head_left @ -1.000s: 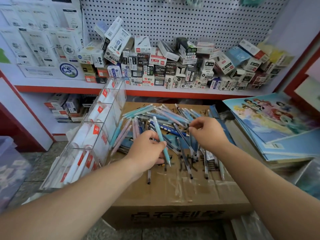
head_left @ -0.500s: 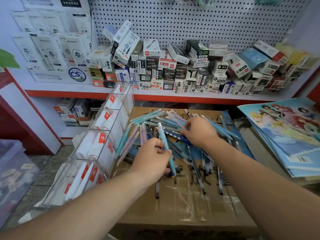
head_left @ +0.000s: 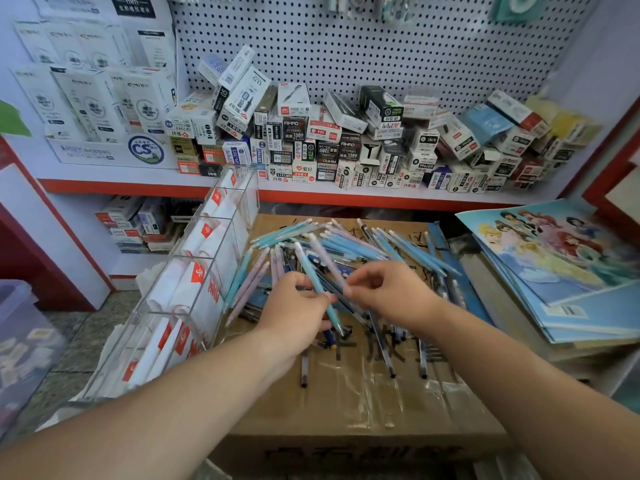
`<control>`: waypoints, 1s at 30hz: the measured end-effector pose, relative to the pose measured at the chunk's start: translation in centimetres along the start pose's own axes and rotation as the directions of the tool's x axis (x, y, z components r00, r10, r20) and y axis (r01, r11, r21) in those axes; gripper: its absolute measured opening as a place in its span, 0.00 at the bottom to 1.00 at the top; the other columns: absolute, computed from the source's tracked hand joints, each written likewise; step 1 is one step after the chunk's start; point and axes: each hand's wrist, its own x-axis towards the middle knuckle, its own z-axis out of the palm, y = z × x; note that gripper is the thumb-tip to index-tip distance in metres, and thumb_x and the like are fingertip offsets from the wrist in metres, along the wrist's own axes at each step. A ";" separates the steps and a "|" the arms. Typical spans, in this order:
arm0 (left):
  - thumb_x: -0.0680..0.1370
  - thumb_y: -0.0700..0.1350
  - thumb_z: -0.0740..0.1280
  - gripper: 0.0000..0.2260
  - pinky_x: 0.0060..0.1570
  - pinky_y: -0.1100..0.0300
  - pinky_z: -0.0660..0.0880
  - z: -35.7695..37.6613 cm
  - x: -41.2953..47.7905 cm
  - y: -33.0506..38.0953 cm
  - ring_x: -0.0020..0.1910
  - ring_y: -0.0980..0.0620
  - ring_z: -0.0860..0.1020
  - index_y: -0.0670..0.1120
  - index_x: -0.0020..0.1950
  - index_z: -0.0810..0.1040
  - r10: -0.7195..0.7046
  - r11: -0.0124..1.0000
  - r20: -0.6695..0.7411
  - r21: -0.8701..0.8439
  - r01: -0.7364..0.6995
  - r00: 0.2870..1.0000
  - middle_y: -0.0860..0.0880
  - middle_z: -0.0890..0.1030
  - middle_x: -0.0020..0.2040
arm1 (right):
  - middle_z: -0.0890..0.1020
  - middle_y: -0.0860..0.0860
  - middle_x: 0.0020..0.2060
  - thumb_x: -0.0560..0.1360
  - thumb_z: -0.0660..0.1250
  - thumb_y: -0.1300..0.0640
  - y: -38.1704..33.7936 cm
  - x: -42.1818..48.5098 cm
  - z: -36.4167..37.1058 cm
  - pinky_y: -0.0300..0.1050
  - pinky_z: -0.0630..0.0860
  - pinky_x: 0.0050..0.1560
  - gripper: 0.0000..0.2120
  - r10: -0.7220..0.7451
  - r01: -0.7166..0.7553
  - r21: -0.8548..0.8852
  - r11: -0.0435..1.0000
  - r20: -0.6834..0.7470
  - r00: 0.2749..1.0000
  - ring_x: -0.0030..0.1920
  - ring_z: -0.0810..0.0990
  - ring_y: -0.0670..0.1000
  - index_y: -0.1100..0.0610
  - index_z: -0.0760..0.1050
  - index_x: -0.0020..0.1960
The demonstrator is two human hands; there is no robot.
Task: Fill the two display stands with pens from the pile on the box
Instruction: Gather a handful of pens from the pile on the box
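Observation:
A heap of pens (head_left: 367, 244), mostly blue, teal and lilac with some dark ones, lies on a taped cardboard box (head_left: 346, 403). My left hand (head_left: 294, 317) grips a teal pen (head_left: 311, 271) that slants up over the heap. My right hand (head_left: 389, 292) is just to its right and pinches the lower end of a lilac pen (head_left: 327, 259) next to the teal one. A clear acrylic display stand (head_left: 194, 282) with several compartments, lined with white and red cards, leans at the box's left edge. I see no pens in it.
Behind the box runs a red-edged shelf (head_left: 311, 194) crowded with small pen cartons under a pegboard. A stack of picture books (head_left: 554, 271) lies at the right. A translucent plastic bin (head_left: 20, 341) stands on the tiled floor at the left.
My right hand has come back from deeper in the heap toward my left hand, bringing a lilac pen. My left hand still holds the teal pen in nearly the same spot.

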 end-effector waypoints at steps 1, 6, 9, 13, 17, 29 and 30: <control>0.81 0.38 0.69 0.08 0.49 0.52 0.84 0.0 0.0 0.0 0.50 0.48 0.86 0.47 0.57 0.74 0.001 1.000 0.005 -0.020 0.000 1.000 0.44 0.85 0.53 | 0.85 0.52 0.38 0.76 0.75 0.56 -0.2 -1.0 0.3 0.36 0.76 0.35 0.03 -0.017 0.015 0.024 1.000 0.060 0.998 0.34 0.79 0.44 0.54 0.84 0.49; 0.80 0.39 0.71 0.08 0.52 0.49 0.84 -0.1 -0.1 -0.1 0.48 0.46 0.87 0.44 0.59 0.78 -0.010 0.998 0.080 -0.060 0.015 0.997 0.43 0.87 0.48 | 0.83 0.59 0.36 0.75 0.76 0.57 0.3 -2.5 1.2 0.40 0.75 0.35 0.04 -0.054 0.047 0.083 0.995 0.087 0.995 0.32 0.77 0.47 0.56 0.82 0.47; 0.79 0.38 0.71 0.07 0.50 0.51 0.84 -0.2 0.0 -0.1 0.47 0.46 0.87 0.42 0.57 0.82 -0.025 0.998 0.086 -0.057 0.030 0.996 0.43 0.88 0.46 | 0.84 0.56 0.37 0.75 0.76 0.55 0.3 -2.5 0.9 0.37 0.76 0.36 0.03 -0.075 0.069 0.052 0.996 0.120 0.990 0.34 0.78 0.45 0.54 0.83 0.46; 0.78 0.39 0.74 0.06 0.45 0.55 0.84 -0.2 0.2 -0.1 0.47 0.48 0.87 0.44 0.54 0.83 -0.031 1.000 0.051 0.004 0.030 0.998 0.46 0.88 0.47 | 0.84 0.46 0.38 0.78 0.72 0.53 0.9 0.3 -0.9 0.40 0.80 0.41 0.03 -0.080 0.063 -0.195 0.979 -0.079 0.994 0.39 0.81 0.43 0.50 0.83 0.46; 0.78 0.40 0.74 0.07 0.45 0.55 0.84 -0.3 0.3 -0.5 0.47 0.47 0.86 0.44 0.55 0.82 -0.031 0.999 0.065 0.035 0.029 0.997 0.46 0.88 0.47 | 0.82 0.49 0.50 0.79 0.70 0.56 2.0 4.9 -2.7 0.48 0.81 0.44 0.07 -0.114 -0.048 -0.438 0.898 -0.336 0.935 0.43 0.81 0.50 0.54 0.81 0.57; 0.78 0.41 0.75 0.08 0.41 0.59 0.82 -0.1 0.6 -0.7 0.49 0.48 0.86 0.46 0.56 0.82 -0.032 0.998 0.084 0.060 0.027 0.996 0.45 0.87 0.50 | 0.79 0.53 0.53 0.77 0.73 0.57 2.4 8.7 -1.9 0.49 0.77 0.51 0.09 -0.174 -0.042 -0.753 0.657 -0.205 0.963 0.50 0.77 0.53 0.54 0.79 0.56; 0.78 0.41 0.74 0.08 0.41 0.60 0.82 -0.1 0.5 -0.7 0.49 0.48 0.86 0.46 0.56 0.82 -0.035 0.998 0.088 0.064 0.029 0.995 0.45 0.87 0.50 | 0.79 0.53 0.53 0.78 0.72 0.58 2.4 8.7 -1.9 0.50 0.78 0.52 0.08 -0.179 -0.036 -0.765 0.643 -0.195 0.964 0.51 0.78 0.54 0.55 0.79 0.56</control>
